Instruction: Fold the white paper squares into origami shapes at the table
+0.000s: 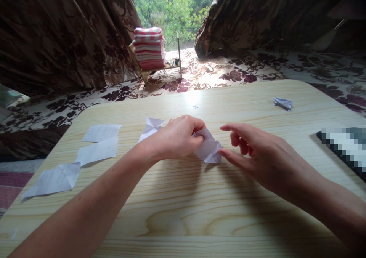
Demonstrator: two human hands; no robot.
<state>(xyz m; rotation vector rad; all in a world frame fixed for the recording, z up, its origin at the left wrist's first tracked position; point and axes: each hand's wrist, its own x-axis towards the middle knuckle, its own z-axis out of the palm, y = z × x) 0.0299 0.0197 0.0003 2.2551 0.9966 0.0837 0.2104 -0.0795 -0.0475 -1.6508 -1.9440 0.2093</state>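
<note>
A small folded white paper [208,146] is held above the middle of the wooden table [171,216]. My left hand [183,136] pinches its left side between thumb and bent fingers. Just right of the paper, my right hand [257,151] has its thumb tip at the paper's right edge, with the index finger stretched out and apart from the thumb. Another creased paper [152,126] lies behind my left wrist, partly hidden by it. Three flat paper pieces, at the back [101,132], middle [97,151] and front [54,180], lie on the left side.
A small folded paper piece [282,103] lies at the back right, and a tiny scrap [195,107] near the back edge. A dark-edged, pixelated object [347,147] sits at the right. Beyond the table, pink-and-white folded cloths [149,48] are stacked on a small stand.
</note>
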